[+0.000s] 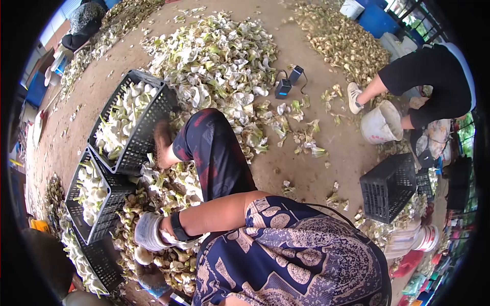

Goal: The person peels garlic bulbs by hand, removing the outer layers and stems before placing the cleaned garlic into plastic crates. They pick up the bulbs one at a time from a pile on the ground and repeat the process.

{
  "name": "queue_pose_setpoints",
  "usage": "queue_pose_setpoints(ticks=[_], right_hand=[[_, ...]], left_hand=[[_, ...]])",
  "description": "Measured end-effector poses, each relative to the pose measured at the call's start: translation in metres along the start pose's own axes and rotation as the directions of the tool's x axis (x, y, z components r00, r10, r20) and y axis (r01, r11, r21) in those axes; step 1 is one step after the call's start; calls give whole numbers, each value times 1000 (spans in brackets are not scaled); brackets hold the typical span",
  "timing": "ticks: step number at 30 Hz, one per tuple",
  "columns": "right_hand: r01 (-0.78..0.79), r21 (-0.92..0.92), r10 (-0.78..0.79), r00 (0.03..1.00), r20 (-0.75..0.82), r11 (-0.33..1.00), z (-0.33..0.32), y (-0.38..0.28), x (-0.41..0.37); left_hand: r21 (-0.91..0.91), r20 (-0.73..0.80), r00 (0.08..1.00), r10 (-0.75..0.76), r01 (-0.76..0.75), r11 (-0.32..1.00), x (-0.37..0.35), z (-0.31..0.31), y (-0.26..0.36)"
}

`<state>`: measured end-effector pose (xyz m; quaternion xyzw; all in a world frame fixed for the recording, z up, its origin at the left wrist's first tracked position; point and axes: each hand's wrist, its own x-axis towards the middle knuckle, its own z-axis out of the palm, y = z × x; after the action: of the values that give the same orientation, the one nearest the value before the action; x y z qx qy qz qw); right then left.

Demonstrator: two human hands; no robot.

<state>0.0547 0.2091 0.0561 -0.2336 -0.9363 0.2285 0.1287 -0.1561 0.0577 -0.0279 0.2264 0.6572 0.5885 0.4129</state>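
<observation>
I wear a navy top [301,255] with beige ovals and mottled patches across the lower middle of the frame, dark trousers [219,153] flecked with red, a black wristband [178,227], and a whitish-grey covering [146,231] on my right hand [151,234].

No txt, nos. or brands legible. White bucket [381,124] has red print low on its side, too small & blurry to read. Rel. to bucket: small black device [283,88] to its left, w/ blue patch, no wording readable; white tub [426,238] below it in view, w/ red marks, also illegible.
</observation>
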Motion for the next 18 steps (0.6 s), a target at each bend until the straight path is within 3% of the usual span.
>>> queue_pose_setpoints(ticks=[2, 4, 6, 7, 8, 10, 11, 12, 13, 14, 15, 17, 18], right_hand=[[34, 47, -33, 999, -27, 998, 3, 1, 3], [70, 87, -66, 996, -55, 994, 5, -1, 3], [202, 227, -188, 979, -82, 953, 2, -9, 0], [256, 247, -255, 966, -38, 934, -1, -13, -1], [236, 240, -245, 969, 9, 941, 5, -16, 2], [208, 247, -218, 976, 15, 946, 13, -19, 1], [144, 273, -184, 974, 129, 951, 11, -18, 1], [65, 240, -139, 941, 309, 969, 5, -17, 2], [-33, 286, -69, 938, 339, 958, 3, -18, 0], [-41, 381, -105, 929, 355, 924, -10, -20, 2], [-89, 347, -83, 889, 450, 934, -18, -24, 4], [-60, 316, -95, 887, 452, 947, -7, -23, 9], [82, 441, -180, 966, 185, 894, 29, -12, 5]], left_hand=[[161, 3, 995, 95, -94, 982, -8, 11, 6], [150, -38, 993, 111, -104, 983, -19, 28, 17], [143, -81, 989, 125, -112, 983, -19, 35, 21], [-47, -121, 993, -9, 4, 999, -19, 35, 21], [-240, -138, 980, -146, 110, 965, -20, 39, 24], [-280, -121, 969, -216, 175, 944, -22, 50, 29], [-320, -104, 955, -278, 232, 919, -27, 47, 33], [-423, 19, 965, -260, 243, 873, -15, 14, 6], [-414, 46, 957, -286, 279, 866, -10, -5, -13], [-369, -89, 940, -330, 277, 887, -19, 26, 2], [-421, -110, 934, -340, 266, 867, -29, 30, 6], [-520, 24, 941, -338, 300, 800, -37, 28, 6], [-525, -33, 924, -380, 308, 794, -41, 40, 19]])
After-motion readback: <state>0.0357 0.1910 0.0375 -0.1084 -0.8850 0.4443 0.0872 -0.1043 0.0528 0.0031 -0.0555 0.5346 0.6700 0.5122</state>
